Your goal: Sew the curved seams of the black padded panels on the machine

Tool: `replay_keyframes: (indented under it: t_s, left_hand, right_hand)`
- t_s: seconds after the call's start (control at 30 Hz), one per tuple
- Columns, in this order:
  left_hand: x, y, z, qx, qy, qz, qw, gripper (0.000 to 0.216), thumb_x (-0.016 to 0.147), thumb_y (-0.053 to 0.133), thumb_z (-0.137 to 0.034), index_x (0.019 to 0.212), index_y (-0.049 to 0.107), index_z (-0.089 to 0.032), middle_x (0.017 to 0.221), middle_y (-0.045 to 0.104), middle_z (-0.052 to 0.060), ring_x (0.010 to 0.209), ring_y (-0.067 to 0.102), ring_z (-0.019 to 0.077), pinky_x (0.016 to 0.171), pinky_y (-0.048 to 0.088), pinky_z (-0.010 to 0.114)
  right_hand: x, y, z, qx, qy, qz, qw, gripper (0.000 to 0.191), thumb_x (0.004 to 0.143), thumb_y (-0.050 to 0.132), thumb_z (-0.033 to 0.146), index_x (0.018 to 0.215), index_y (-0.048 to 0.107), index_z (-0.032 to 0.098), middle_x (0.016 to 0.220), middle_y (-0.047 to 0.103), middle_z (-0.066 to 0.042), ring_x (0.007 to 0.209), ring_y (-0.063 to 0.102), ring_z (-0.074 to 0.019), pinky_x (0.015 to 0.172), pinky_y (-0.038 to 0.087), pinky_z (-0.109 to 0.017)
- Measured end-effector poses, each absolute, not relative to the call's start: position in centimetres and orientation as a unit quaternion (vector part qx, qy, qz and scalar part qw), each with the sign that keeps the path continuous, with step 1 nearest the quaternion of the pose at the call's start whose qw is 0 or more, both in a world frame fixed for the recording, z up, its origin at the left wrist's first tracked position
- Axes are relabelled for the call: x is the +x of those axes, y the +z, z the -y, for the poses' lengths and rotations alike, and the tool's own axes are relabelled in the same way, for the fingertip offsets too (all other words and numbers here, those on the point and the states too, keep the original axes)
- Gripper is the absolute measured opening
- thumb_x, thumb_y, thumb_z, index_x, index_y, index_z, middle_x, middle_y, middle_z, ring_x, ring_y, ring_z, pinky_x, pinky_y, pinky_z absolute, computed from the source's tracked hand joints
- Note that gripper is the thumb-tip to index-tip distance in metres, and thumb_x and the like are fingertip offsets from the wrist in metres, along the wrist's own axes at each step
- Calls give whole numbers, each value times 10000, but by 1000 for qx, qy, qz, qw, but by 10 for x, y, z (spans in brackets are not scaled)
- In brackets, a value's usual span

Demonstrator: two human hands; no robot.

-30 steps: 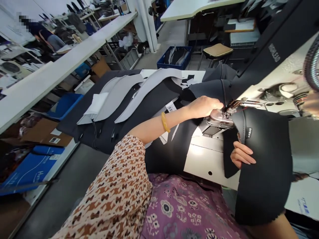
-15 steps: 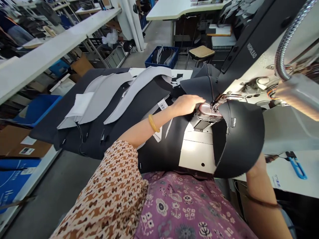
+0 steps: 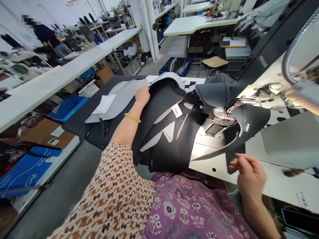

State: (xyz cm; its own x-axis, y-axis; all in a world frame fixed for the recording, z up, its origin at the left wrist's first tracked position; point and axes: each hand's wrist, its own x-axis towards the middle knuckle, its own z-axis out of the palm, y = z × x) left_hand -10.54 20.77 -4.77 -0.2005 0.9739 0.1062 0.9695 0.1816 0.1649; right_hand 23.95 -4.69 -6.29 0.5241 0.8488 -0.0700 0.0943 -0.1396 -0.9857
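Observation:
My left hand [image 3: 142,95] reaches out over the pile of cut pieces, its fingers closed on the edge of a grey fabric panel [image 3: 124,96] that is lifted off the black panels [image 3: 159,103]. My right hand [image 3: 247,172] hovers at the front of the sewing machine bed [image 3: 211,159], fingers apart and slightly blurred, just beside the loose edge of a black neoprene piece [image 3: 253,119]. That piece bears a small label and lies under the presser foot [image 3: 225,113].
The machine's head [image 3: 269,56] and a gooseneck lamp [image 3: 299,89] stand at the right. A blue crate [image 3: 174,64] and a stool [image 3: 214,62] sit behind. A long white bench [image 3: 62,74], cardboard box [image 3: 42,132] and a person [image 3: 47,35] are on the left.
My left hand left the presser foot and moved left to the pile, taking hold of the grey panel. My right hand came out from behind the black piece, now free of it.

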Motion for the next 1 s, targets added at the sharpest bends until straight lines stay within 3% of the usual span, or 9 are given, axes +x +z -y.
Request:
replay_keyframes:
  t_s: [0.17, 0.27, 0.33, 0.43, 0.53, 0.63, 0.73, 0.87, 1.0]
  left_hand:
    - [-83, -1, -137, 713, 107, -681, -132, 373, 945, 251, -250, 1119, 571, -167, 878, 676, 128, 837, 642, 260, 704, 440, 330]
    - [-67, 6, -62, 787, 81, -598, -124, 410, 953, 280, -373, 945, 625, -152, 604, 622, 78, 573, 606, 206, 546, 389, 268]
    - [-62, 0, -16, 832, 131, -520, -144, 464, 964, 247, -390, 804, 623, -171, 493, 558, 32, 449, 536, 160, 464, 316, 239]
    - [-61, -17, 24, 848, 246, -448, -138, 477, 978, 218, -353, 728, 586, -181, 430, 503, -12, 383, 482, 115, 426, 280, 228]
    - [-56, -33, 29, 858, 256, -444, -34, 403, 969, 278, -336, 733, 568, -186, 451, 506, -35, 404, 502, 107, 428, 332, 209]
    - [-36, -42, 16, 846, 236, -478, 7, 207, 909, 390, -209, 944, 594, -196, 725, 642, 6, 644, 625, 141, 565, 474, 227]
    - [-7, -43, 7, 818, 300, -490, -2, 367, 849, 369, -79, 1159, 524, -202, 987, 664, 50, 827, 646, 161, 709, 534, 276]
    - [22, -36, 5, 786, 390, -480, -3, 281, 864, 352, -91, 1017, 560, -202, 860, 687, 23, 760, 653, 154, 666, 538, 270]
    - [31, -26, 3, 774, 420, -468, -70, 256, 894, 320, -133, 897, 568, -199, 717, 670, 13, 637, 627, 149, 566, 486, 272]
  right_hand:
    - [177, -79, 16, -527, 443, 603, 403, 341, 768, 546, 474, 909, 610, 170, 888, 643, -94, 816, 624, -189, 684, 542, -336]
    - [158, -78, -20, -487, 245, 718, 431, 474, 795, 504, 448, 1165, 520, 153, 1249, 518, -157, 1191, 484, -260, 967, 445, -457]
    - [159, -75, -40, -495, 87, 720, 478, 597, 776, 530, 456, 1260, 432, 121, 1288, 465, -192, 1274, 387, -297, 1060, 317, -527]
    - [171, -76, -57, -566, 4, 622, 541, 668, 719, 570, 498, 1237, 426, 102, 1205, 490, -213, 1219, 425, -326, 1040, 310, -554]
    - [182, -87, -59, -612, 101, 589, 518, 549, 724, 439, 530, 1081, 536, 124, 1116, 538, -196, 1179, 450, -343, 1037, 283, -584]
    - [184, -96, -47, -610, 153, 621, 469, 452, 721, 376, 507, 910, 601, 163, 968, 592, -184, 1134, 471, -368, 1029, 248, -619]
    - [182, -96, -31, -601, 184, 632, 453, 354, 751, 405, 487, 803, 610, 203, 802, 606, -143, 976, 553, -321, 947, 379, -558]
    - [189, -88, -19, -651, 162, 562, 484, 269, 718, 533, 473, 696, 584, 210, 536, 476, -59, 758, 567, -267, 786, 478, -441]
    - [201, -78, -19, -674, 168, 498, 519, 248, 668, 610, 442, 686, 562, 200, 545, 483, -49, 767, 565, -263, 731, 476, -389]
